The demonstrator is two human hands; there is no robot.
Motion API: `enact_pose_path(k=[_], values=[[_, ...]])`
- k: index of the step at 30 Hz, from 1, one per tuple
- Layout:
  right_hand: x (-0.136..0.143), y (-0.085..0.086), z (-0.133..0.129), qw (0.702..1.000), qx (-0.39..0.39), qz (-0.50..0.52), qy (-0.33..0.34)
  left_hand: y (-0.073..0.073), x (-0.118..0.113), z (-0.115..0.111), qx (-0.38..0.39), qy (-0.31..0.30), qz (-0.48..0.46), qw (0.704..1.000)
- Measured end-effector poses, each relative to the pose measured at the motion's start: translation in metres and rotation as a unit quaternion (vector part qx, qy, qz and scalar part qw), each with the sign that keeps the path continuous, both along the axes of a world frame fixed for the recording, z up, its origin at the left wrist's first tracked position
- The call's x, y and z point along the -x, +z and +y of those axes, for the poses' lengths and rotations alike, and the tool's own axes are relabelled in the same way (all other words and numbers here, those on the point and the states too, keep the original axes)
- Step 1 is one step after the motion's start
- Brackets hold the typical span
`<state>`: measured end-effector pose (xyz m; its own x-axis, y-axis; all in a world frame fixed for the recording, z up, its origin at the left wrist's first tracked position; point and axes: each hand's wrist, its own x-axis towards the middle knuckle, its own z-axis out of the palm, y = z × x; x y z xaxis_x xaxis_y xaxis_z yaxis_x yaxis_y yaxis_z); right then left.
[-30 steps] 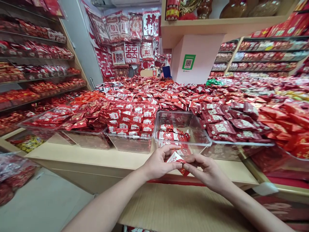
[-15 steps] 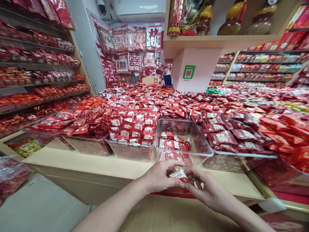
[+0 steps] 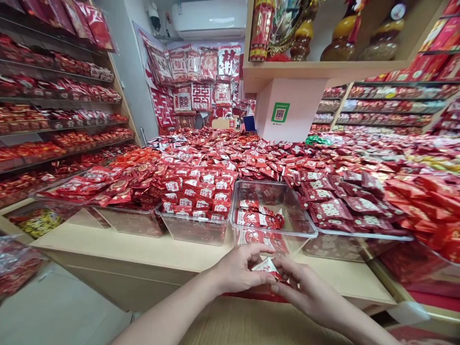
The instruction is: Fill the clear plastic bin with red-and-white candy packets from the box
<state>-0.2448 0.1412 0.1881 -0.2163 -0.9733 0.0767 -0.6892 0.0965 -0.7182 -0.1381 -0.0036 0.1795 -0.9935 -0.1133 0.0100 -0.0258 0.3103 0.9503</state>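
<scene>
A small red-and-white packet (image 3: 266, 267) is held between both hands at the lower middle. My left hand (image 3: 240, 270) grips its left side, thumb in front. My right hand (image 3: 300, 285) has its fingers and thumb round the right side. Just beyond the hands stands a clear plastic bin (image 3: 298, 223) partly filled with red-and-white packets (image 3: 247, 218). Something red lies below the hands, mostly hidden by them.
Full bins of red packets (image 3: 194, 191) and maroon packets (image 3: 330, 208) flank the partly filled bin. A wooden shelf (image 3: 323, 69) overhangs at the upper right. Stocked racks (image 3: 61, 98) line the left wall. A wooden surface (image 3: 230, 321) is nearest me.
The whole view has shifted slightly, with the scene sitting a little lower. Both hands still hold the packet, which is turned slightly.
</scene>
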Motion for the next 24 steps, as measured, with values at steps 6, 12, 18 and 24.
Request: enact_pose_path(k=[6,12,18,24], values=[[0.005,0.013,0.013,0.998,-0.005,0.062,-0.027,-0.005,0.002,-0.005,-0.088,-0.031,0.053,0.994],[0.050,0.072,-0.007,0.972,0.045,0.138,-0.184,-0.007,0.006,-0.007,-0.068,0.019,0.043,0.997],[0.103,0.076,-0.106,0.863,-0.200,0.406,-0.225,-0.013,0.007,-0.006,0.013,-0.007,0.019,1.000],[0.134,0.029,-0.152,0.846,-0.280,0.425,-0.157,-0.022,0.008,-0.006,0.034,-0.001,-0.002,0.999]])
